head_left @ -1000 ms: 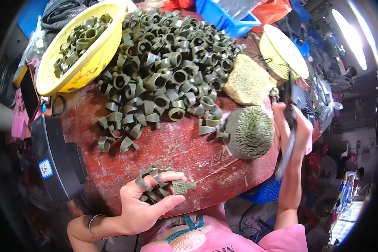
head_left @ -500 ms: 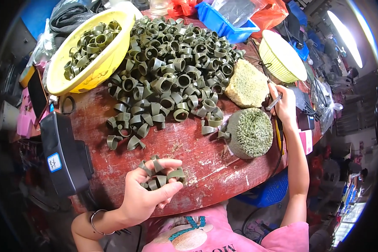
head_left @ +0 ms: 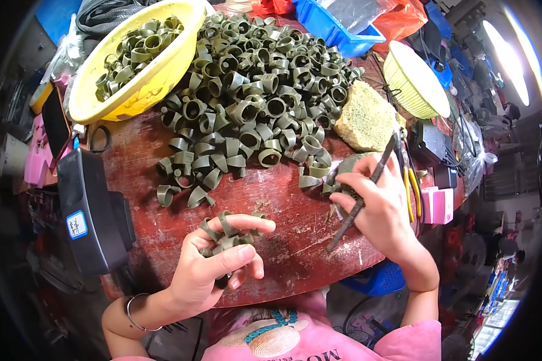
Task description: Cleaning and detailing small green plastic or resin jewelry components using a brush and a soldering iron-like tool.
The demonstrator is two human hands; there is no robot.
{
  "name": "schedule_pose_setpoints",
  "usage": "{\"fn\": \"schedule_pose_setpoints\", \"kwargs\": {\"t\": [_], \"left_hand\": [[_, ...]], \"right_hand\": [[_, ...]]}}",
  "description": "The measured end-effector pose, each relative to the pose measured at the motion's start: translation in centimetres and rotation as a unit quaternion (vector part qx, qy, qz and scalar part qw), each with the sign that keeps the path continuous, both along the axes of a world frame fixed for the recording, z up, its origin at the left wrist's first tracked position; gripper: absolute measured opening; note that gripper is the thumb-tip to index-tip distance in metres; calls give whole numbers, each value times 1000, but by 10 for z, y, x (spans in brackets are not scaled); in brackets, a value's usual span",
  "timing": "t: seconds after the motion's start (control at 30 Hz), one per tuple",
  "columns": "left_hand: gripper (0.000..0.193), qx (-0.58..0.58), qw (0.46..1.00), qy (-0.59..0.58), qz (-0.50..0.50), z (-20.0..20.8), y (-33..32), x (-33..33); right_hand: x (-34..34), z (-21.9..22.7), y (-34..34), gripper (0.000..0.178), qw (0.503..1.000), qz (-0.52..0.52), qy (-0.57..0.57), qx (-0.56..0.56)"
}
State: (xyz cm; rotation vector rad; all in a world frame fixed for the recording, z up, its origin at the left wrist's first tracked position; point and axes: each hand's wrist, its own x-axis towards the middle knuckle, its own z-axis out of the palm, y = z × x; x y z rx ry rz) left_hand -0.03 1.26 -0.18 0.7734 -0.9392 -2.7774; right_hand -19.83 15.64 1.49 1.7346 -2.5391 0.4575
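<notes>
My left hand point(head_left: 214, 265), near the table's front edge, is curled around several dark green rings point(head_left: 224, 225); some are hooked over or between the fingers. My right hand point(head_left: 384, 210) grips a thin dark rod-shaped tool point(head_left: 350, 224), slanting down toward the left, its lower tip over the bare red tabletop. That hand covers most of a round block with a rough green top point(head_left: 350, 163). Ahead of both hands lies a big heap of the same green rings point(head_left: 256, 90). A yellowish rough-topped block point(head_left: 365, 120) sits at the heap's right side.
At the far left a yellow basin point(head_left: 173, 66) holds more rings. A black box-shaped device point(head_left: 90, 210) stands at the table's left edge. Back right are a blue tray point(head_left: 337, 39) and a pale yellow basket point(head_left: 415, 81). Yellow-handled pliers point(head_left: 414, 192) lie right of my right hand.
My right hand has come from the yellowish block toward the near left, bringing the rod-shaped tool in front of the round block. My left hand keeps the rings, its fingers slightly shifted.
</notes>
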Motion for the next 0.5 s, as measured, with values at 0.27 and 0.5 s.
{"fn": "schedule_pose_setpoints", "kwargs": {"t": [0.27, 0.5], "left_hand": [[35, -16, 999, -22, -27, -1, 2, 0], [40, -21, 996, -35, -81, -4, 1, 3]], "right_hand": [[30, 13, -11, 27, 990, 58, -56, -116], [61, 15, -38, 31, 970, 146, -86, -175]]}}
